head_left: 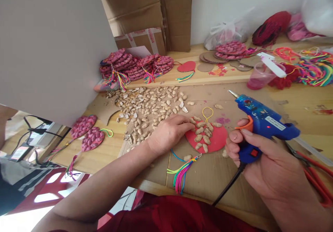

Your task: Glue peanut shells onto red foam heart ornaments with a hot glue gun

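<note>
My right hand [262,155] is wrapped round a blue hot glue gun [262,121], a finger on its orange trigger, the nozzle pointing up and left. My left hand [169,131] lies on the cardboard sheet with its fingertips pressed on a peanut shell at the upper left of a red heart-shaped card [215,138]. Several peanut shells [203,133] are stuck on the heart. A yellow loop [207,113] sticks out at its top and a multicoloured tassel [182,174] hangs from its bottom.
A heap of loose peanut shells [148,108] lies left of the heart. Finished pink hearts [87,133] lie at the left, more are stacked [135,65] at the back. A pink cup [260,75], coloured cords [314,68], red pliers [314,176] and cardboard boxes [145,13] surround the area.
</note>
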{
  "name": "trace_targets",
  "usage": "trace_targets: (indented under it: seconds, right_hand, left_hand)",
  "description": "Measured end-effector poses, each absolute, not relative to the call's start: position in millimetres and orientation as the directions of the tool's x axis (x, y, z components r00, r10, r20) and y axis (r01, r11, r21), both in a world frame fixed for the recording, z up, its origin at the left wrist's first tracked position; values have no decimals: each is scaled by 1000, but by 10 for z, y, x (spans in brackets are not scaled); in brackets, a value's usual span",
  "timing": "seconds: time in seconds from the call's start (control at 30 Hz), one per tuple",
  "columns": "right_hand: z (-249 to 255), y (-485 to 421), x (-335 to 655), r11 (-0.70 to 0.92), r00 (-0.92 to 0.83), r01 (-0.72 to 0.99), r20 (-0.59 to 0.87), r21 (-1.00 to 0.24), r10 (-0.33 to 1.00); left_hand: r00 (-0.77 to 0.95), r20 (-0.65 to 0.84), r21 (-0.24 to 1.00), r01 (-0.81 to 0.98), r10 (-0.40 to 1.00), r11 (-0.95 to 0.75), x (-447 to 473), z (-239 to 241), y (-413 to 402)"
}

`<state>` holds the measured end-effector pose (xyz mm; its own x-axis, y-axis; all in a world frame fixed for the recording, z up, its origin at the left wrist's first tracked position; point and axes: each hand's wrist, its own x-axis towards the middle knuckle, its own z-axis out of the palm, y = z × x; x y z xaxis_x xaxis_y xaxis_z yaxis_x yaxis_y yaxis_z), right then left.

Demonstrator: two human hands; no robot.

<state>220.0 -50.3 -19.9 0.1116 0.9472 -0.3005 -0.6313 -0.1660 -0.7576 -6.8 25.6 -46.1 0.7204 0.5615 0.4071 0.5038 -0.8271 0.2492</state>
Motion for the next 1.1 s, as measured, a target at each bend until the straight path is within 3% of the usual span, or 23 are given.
trace_targets:
  seconds: [0.43, 0.6, 0.77, 0.87, 1.0, 1.1]
  right_hand:
    - [-176, -456, 2308, -165, 95, -750, -351, -640, 932]
    - [-164, -439, 2380, -89, 89, -796, -261, -599, 961]
    - [-125, -389, 2401, 39, 181, -790, -172, -612, 968]
    - [-86, -354, 2421, 66, 169, -845, -149, -531, 974]
    - [16, -347, 2462, 76, 151, -875, -121, -478, 981]
    - [76, -358, 2531, 87, 186, -796, -105, -599, 977]
  left_hand:
    - [709, 385, 290, 515, 591, -807, -87, -434, 259]
    - [606, 452, 321, 574, 655, -753, -272, -253, 85]
    - [599, 167, 689, 497, 783, -527, -240, -33, -570]
    - [685, -62, 850, 418, 726, -321, -99, -3, -909]
    - [833, -169, 943, 293, 526, -161, -4, 25, -1031]
    - [835, -233, 908, 370, 498, -195, -97, 133, -1002]
